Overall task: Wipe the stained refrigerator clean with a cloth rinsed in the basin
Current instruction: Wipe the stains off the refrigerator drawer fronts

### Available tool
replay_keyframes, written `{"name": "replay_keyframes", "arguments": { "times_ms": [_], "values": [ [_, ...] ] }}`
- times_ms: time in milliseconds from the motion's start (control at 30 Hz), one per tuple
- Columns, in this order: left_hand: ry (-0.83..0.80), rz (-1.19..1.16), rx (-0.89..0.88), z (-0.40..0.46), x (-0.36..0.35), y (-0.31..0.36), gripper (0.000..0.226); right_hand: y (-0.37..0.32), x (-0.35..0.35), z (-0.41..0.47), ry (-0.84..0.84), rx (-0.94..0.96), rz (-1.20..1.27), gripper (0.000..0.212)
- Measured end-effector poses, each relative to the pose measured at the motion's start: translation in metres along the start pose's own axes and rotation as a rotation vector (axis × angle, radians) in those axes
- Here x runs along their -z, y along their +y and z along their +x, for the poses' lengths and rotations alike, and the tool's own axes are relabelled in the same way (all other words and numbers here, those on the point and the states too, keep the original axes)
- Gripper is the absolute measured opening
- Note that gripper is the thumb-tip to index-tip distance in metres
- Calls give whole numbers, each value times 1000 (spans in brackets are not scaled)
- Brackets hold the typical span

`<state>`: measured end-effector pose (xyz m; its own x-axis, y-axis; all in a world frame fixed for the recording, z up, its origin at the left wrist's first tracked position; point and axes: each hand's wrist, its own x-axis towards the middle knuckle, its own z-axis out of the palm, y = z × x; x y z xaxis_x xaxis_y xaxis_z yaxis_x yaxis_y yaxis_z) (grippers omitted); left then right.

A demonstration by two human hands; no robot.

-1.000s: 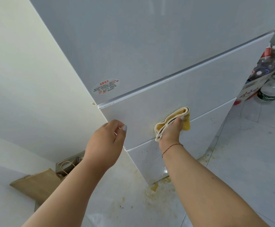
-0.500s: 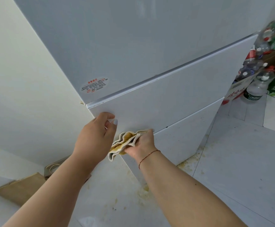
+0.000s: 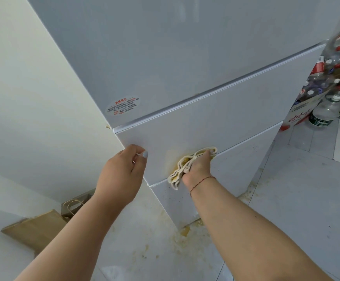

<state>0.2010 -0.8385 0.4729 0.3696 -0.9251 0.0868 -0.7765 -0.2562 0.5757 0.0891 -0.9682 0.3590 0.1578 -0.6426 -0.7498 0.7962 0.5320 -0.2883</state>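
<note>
A white refrigerator [image 3: 215, 122] with three stacked doors fills the upper middle of the head view. My right hand [image 3: 197, 168] grips a crumpled cream and yellow cloth [image 3: 182, 166] and presses it against the middle door, low down near its bottom seam. A faint yellow smear shows on the door just left of the cloth. My left hand [image 3: 122, 173] rests at the left corner edge of the middle door, fingers curled, thumb on the door front. Small dark specks dot the bottom door [image 3: 177, 201]. No basin is in view.
Yellow stains spread on the tiled floor [image 3: 177, 240] at the refrigerator's foot. Brown paper bags [image 3: 43, 226] lie at the lower left by the wall. Several plastic bottles and a carton [image 3: 323, 94] crowd the right corner beside the refrigerator.
My right hand swept the cloth left toward my left hand, then back right along the middle door, leaving a faint yellow smear. My left hand stayed at the door's corner.
</note>
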Motion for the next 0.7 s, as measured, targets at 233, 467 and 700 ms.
{"name": "replay_keyframes", "arguments": {
  "times_ms": [233,467,700],
  "values": [
    [49,21,19,-16,20,-12,31,62,-17,-37,-119,-359,1,85],
    [171,-55,59,-35,41,-16,44,40,-41,-84,-399,-457,7,92],
    [258,-177,99,-45,46,-8,45,-7,-45,-155,-643,-373,14,89]
  ]
}}
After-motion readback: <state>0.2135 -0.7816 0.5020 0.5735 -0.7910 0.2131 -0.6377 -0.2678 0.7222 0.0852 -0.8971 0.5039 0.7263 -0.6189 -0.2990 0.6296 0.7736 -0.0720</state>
